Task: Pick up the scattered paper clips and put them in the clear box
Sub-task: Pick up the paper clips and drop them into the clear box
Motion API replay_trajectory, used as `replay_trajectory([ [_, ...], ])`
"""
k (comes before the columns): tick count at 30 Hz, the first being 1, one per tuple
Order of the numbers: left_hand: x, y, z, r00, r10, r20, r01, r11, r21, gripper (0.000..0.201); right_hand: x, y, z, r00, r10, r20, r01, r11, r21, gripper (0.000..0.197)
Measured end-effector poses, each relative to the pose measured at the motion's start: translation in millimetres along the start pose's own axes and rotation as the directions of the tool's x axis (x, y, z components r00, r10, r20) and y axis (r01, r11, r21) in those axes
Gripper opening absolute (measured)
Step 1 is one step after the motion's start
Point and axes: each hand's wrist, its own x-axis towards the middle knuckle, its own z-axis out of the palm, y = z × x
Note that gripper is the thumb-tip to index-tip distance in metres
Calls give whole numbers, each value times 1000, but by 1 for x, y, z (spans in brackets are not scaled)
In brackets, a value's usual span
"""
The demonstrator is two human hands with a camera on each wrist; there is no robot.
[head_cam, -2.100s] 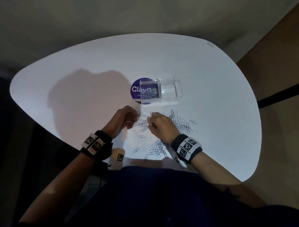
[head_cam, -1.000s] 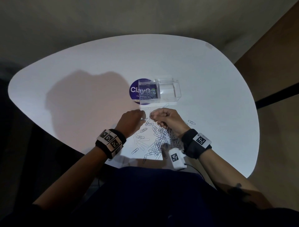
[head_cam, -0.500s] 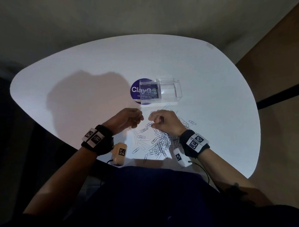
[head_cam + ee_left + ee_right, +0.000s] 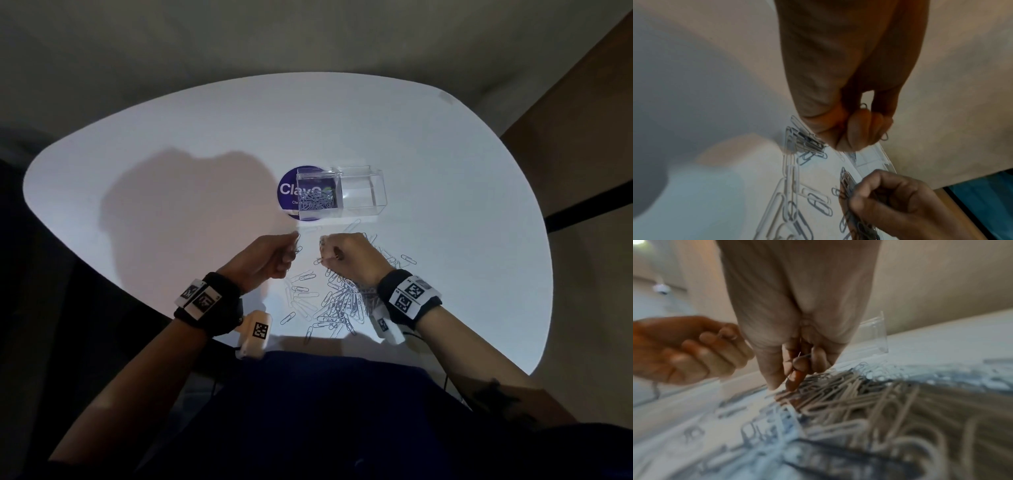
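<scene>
Your hands have come up off the pile since half a second ago: both now sit nearer the box (image 4: 340,192), each with clips in its grip. Your left hand (image 4: 265,262) has its fingers curled around a few clips, with a loop or two poking out past the fingertips in the left wrist view. Your right hand (image 4: 349,255) is curled tight on a bunch too, wire ends sticking out by the thumb. To my eye that means the gathering for this round is done and the carry to the box comes next.

The box lies on its side on the surface (image 4: 171,144), just beyond your knuckles, partly over a round purple sticker (image 4: 287,192). Its left part already holds a small heap of clips; the right part looks bare.

Most of the clips (image 4: 339,305) still lie loose on the surface, heaped under and behind your right wrist, with stragglers to the right near the box. So the task is far from done.

Nothing sits between your hands and the box. The risk I see is loose loops slipping from either fist, or a wrist strap dragging the pile
</scene>
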Motion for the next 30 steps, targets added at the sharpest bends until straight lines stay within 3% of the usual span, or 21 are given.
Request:
replay_trajectory([
  [2,-2,0,-2,999,40,-7,-40,999,14,42,-4,-3,-6,989,125,-79,-94,946,311,10],
  [5,-5,-2,-11,994,107,-22,-108,994,-34,36,-11,-3,-13,971,239,24,-190,704,685,23],
  [8,-6,-2,-21,989,130,-70,-131,991,-11,18,-13,4,-15,948,291,131,-277,546,791,30],
  [11,-8,0,-25,993,89,-79,-90,996,-9,21,-14,3,-13,938,315,146,-286,467,837,34],
  [13,-8,2,-23,993,31,-114,-38,998,-57,30,-14,0,-11,941,322,103,-271,539,798,35],
  [15,-6,4,-20,981,23,-191,-28,999,-25,40,-12,0,-6,950,311,-9,-239,747,621,21],
  [17,-3,2,-15,951,138,-278,-84,976,199,44,-8,4,0,971,205,-118,-147,914,379,11],
  [19,-1,-1,-11,893,318,-319,-83,813,577,34,-6,9,6,994,31,-105,-21,995,102,22],
  [21,1,-3,-7,858,428,-284,-25,587,809,16,-3,8,5,997,-77,-26,73,991,-115,31],
  [22,2,-5,-6,853,456,-255,-21,518,855,10,-2,6,2,996,-86,12,87,982,-168,34],
  [26,3,-15,-1,846,514,-145,-68,373,925,13,0,-1,-5,988,-127,92,148,947,-285,14],
  [30,-3,-22,7,838,544,53,-178,180,967,19,3,-2,-2,985,-100,138,141,933,-330,13],
])
